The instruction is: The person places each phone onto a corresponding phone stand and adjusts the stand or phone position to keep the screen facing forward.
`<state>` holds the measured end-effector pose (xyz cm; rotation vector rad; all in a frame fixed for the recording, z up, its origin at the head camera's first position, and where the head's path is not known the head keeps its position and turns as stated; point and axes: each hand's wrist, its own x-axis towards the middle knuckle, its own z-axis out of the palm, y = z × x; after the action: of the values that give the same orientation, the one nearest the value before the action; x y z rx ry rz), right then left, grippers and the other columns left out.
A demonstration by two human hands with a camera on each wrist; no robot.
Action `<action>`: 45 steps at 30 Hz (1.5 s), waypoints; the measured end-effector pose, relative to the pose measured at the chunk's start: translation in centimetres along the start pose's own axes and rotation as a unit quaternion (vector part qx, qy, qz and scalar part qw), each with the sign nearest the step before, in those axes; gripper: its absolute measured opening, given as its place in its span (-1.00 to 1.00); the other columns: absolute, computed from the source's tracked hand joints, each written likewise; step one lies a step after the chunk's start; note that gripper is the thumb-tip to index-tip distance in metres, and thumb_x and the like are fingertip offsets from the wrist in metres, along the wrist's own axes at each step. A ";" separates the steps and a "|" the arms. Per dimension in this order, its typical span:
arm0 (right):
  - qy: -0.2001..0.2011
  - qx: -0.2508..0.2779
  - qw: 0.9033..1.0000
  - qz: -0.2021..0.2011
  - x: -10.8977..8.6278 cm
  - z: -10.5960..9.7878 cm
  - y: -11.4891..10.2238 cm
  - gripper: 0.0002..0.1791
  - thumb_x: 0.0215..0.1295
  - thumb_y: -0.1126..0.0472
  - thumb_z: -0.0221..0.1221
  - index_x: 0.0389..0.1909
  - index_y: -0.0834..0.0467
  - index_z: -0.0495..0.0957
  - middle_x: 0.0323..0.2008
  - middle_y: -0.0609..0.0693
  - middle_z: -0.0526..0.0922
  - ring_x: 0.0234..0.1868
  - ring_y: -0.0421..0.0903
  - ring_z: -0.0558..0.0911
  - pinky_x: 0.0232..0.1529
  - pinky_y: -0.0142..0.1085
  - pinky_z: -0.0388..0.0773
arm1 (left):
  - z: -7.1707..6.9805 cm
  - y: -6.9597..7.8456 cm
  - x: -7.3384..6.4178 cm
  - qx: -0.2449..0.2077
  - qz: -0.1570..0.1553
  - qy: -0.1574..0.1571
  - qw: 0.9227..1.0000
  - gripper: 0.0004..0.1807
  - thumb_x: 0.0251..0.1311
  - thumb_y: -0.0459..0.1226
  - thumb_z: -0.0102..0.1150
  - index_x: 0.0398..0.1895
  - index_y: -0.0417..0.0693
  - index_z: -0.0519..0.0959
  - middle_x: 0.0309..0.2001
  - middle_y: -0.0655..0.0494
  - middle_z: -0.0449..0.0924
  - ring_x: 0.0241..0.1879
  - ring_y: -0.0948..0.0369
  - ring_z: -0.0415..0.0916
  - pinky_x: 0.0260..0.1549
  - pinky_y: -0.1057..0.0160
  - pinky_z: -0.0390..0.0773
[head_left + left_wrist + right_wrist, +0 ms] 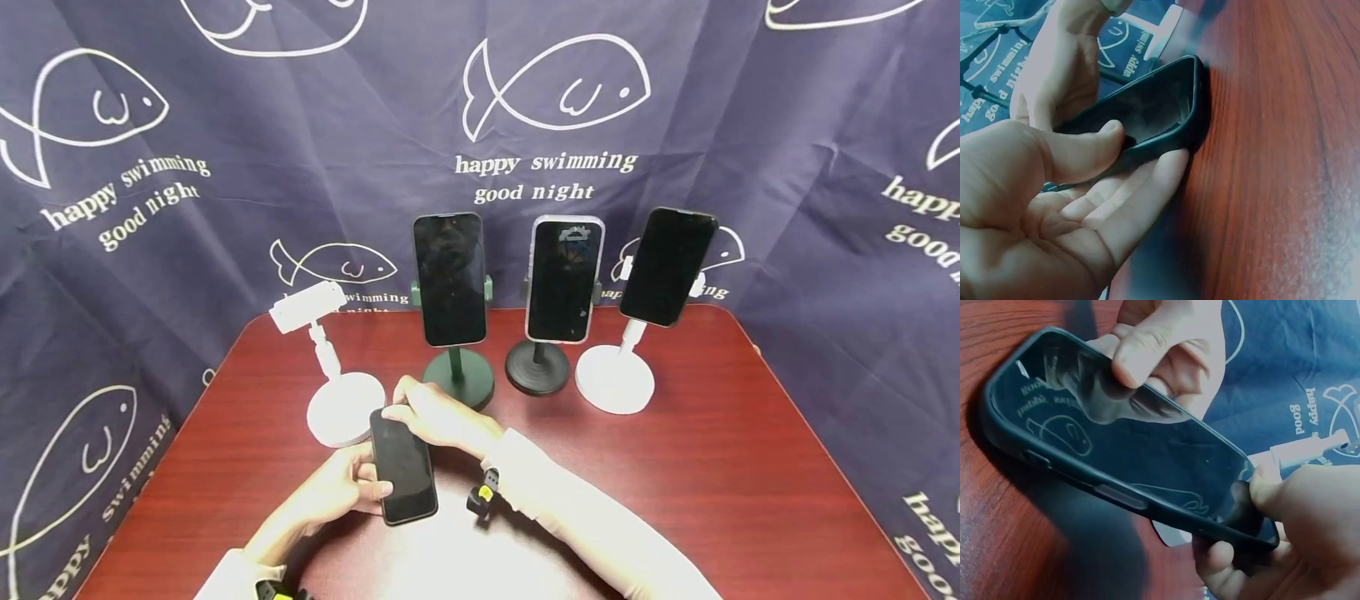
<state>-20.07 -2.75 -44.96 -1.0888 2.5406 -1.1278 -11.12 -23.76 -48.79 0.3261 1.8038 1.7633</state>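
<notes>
A smartphone (405, 471) in a dark case is held between both hands just above the table, its black screen facing up. My left hand (333, 492) grips its left long edge, thumb on the screen and fingers underneath, as the left wrist view shows. At the far end my right hand (438, 414) pinches the phone, thumb over the screen and fingers behind; the right wrist view shows this corner grip. Just beyond the left hand stands a white phone stand (347, 408) whose clamp (309, 306) holds no phone.
Along the back of the red-brown table (712, 467) stand a green stand (468, 379), a black stand (537, 367) and another white stand (615, 379), each bearing an upright phone; the rightmost phone (667, 267) tilts. A blue fish-printed cloth (375, 150) hangs behind.
</notes>
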 end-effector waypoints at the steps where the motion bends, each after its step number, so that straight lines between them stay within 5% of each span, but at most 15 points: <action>1: 0.004 0.002 1.000 0.000 0.0 0.0 0.0 -0.83 0.52 0.07 0.18 -0.18 0.09 0.48 -0.33 -0.11 0.65 -0.35 -0.32 0.56 -0.21 -0.49 0.48 | 0.0 0.1 0.0 -0.003 0.000 0.004 1.000 -0.40 0.34 -0.49 0.18 0.38 -0.50 0.24 -0.01 -0.33 0.71 -0.08 0.02 0.75 -0.10 -0.05 0.72; 13: -0.010 0.012 0.999 0.032 -0.4 -0.2 0.4 -0.78 0.50 0.01 0.19 -0.04 0.06 0.53 -0.10 -0.07 0.75 -0.10 -0.28 0.68 0.03 -0.39 0.58 | -0.3 -0.2 -0.1 -0.001 0.011 0.013 1.000 -0.43 0.34 -0.55 0.12 0.38 -0.53 0.24 -0.01 -0.32 0.71 -0.10 0.00 0.76 -0.14 -0.02 0.73; 22: -0.015 0.010 0.999 0.030 -1.3 -0.3 1.3 -0.77 0.49 -0.06 0.17 -0.15 0.01 0.59 -0.33 -0.19 0.65 -0.38 -0.32 0.61 -0.24 -0.43 0.56 | 0.0 -0.1 0.1 0.002 0.011 0.012 1.000 -0.42 0.33 -0.57 0.12 0.39 -0.53 0.24 0.00 -0.31 0.70 -0.10 0.00 0.76 -0.15 -0.03 0.73; 27: -0.025 0.056 0.997 0.043 -1.8 -0.1 1.5 -0.75 0.50 -0.08 0.16 -0.08 0.01 0.58 -0.32 -0.16 0.64 -0.60 -0.28 0.60 -0.40 -0.42 0.58 | 0.1 0.0 0.1 0.019 0.002 0.029 0.999 -0.41 0.32 -0.56 0.13 0.40 -0.49 0.25 0.00 -0.27 0.70 -0.13 0.03 0.75 -0.17 -0.02 0.74; 37: 0.006 0.085 0.996 0.026 -2.9 -0.4 0.6 -0.66 0.52 -0.11 0.12 0.16 -0.05 0.47 -0.03 -0.07 0.69 -0.46 -0.23 0.73 -0.32 -0.41 0.64 | -0.2 2.1 -0.1 0.080 0.023 0.065 0.994 -0.44 0.26 -0.57 0.19 0.33 -0.50 0.33 0.05 -0.38 0.66 -0.06 -0.01 0.74 -0.19 -0.07 0.74; 42: 0.014 0.108 0.993 0.037 -3.3 -0.7 0.1 -0.56 0.51 -0.15 0.13 0.26 -0.06 0.39 -0.15 -0.06 0.73 -0.39 -0.17 0.77 -0.23 -0.40 0.64 | -0.3 3.4 -0.2 0.109 0.025 0.106 0.988 -0.39 0.24 -0.52 0.26 0.36 -0.49 0.32 0.12 -0.45 0.61 0.03 -0.11 0.70 -0.13 -0.05 0.73; 45: 0.023 0.109 0.993 0.033 -3.4 -0.9 -0.2 -0.64 0.52 -0.15 0.12 0.07 0.02 0.43 -0.36 -0.07 0.68 -0.46 -0.16 0.75 -0.31 -0.41 0.61 | -0.3 4.1 -0.3 0.118 0.030 0.142 0.982 -0.37 0.24 -0.51 0.28 0.37 -0.45 0.31 0.14 -0.46 0.59 0.04 -0.09 0.69 -0.13 -0.02 0.74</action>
<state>-17.84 0.01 -44.71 -0.9281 2.3967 -1.3889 -11.97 -23.75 -44.75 0.2338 2.2358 1.7061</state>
